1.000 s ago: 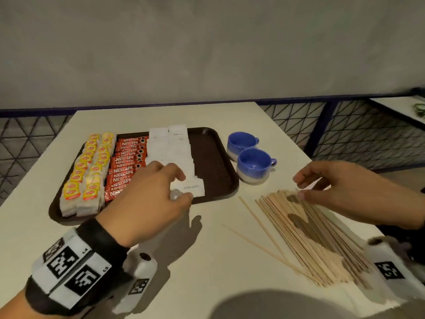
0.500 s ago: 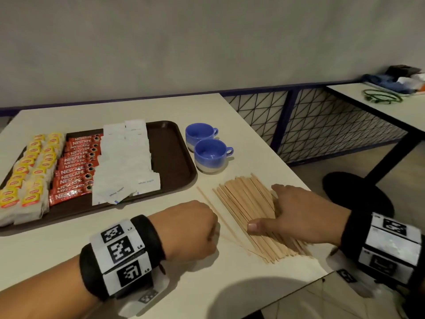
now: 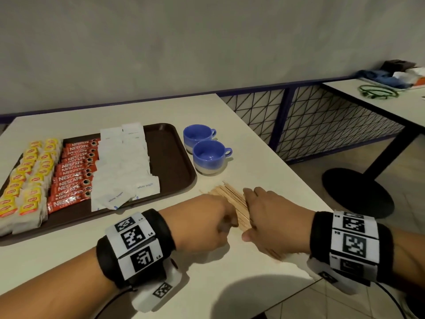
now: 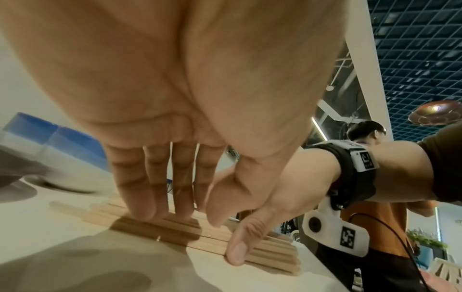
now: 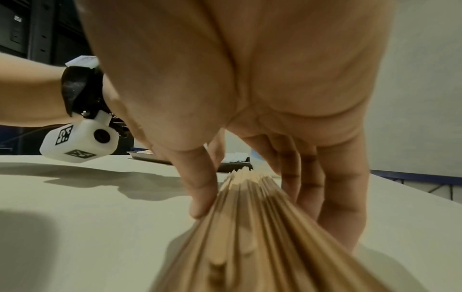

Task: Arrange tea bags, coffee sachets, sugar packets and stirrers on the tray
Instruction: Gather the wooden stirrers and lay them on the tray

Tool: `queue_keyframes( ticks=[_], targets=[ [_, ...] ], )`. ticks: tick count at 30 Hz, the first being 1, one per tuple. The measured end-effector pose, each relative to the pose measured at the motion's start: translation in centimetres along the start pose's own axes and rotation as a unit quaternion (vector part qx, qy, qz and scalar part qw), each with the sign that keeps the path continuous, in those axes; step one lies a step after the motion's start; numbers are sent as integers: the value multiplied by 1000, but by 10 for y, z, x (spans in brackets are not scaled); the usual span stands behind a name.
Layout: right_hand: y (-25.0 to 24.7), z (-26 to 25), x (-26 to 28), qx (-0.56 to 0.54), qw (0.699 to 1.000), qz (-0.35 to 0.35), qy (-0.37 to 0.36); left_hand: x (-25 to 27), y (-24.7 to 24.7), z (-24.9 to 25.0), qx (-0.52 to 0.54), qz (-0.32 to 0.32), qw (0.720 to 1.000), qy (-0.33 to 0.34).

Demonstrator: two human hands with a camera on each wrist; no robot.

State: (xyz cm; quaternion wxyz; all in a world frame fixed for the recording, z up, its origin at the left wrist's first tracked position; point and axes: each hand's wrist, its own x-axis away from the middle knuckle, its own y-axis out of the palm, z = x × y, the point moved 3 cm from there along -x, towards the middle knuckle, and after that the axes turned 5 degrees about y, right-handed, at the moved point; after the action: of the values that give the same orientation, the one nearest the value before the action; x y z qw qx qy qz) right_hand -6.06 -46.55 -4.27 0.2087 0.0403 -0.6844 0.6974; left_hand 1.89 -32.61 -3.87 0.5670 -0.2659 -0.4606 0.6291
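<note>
On the brown tray lie rows of yellow tea bags, red coffee sachets and white sugar packets; its right part is bare. A pile of wooden stirrers lies on the table to the right of the tray. My right hand straddles the pile, thumb on one side and fingers on the other, squeezing it together. My left hand meets it from the left, its straight fingers pressing down on the stirrers.
Two blue cups stand just right of the tray, behind the stirrers. The table's right edge runs close past my right wrist, with floor below. A second table stands at the far right. Another person's orange shirt shows beyond.
My left hand left the sugar packets on the tray and came right to the stirrers. My right hand drew the fanned stirrers into a tighter pile. The view swung to the right.
</note>
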Motion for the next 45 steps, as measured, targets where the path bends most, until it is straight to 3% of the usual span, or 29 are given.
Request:
queue_keyframes(
  ticks=[3,10,15,20,31,37,45],
  targets=[
    [4,2,-2,-16,1000,10,-19,-8,-3,-7,-34,55,998,22],
    [1,6,-8,-61,995,14,-79,-22,14,-20,-90,23,996,-7],
    [2,17,-7,-38,997,-2,-60,-17,8,-21,-56,50,997,-34],
    [3,12,-9,-2,997,-12,-83,-18,7,-15,-113,50,991,-52],
    [2,-3,-17,39,995,-29,-91,-22,16,-12,-110,12,993,-42],
    [-4,-4,-26,25,996,-32,-78,-23,3,-14,-74,15,993,-86],
    [-11,1,-27,-31,993,-36,-112,-22,8,-14,-75,-4,992,-105]
  ],
)
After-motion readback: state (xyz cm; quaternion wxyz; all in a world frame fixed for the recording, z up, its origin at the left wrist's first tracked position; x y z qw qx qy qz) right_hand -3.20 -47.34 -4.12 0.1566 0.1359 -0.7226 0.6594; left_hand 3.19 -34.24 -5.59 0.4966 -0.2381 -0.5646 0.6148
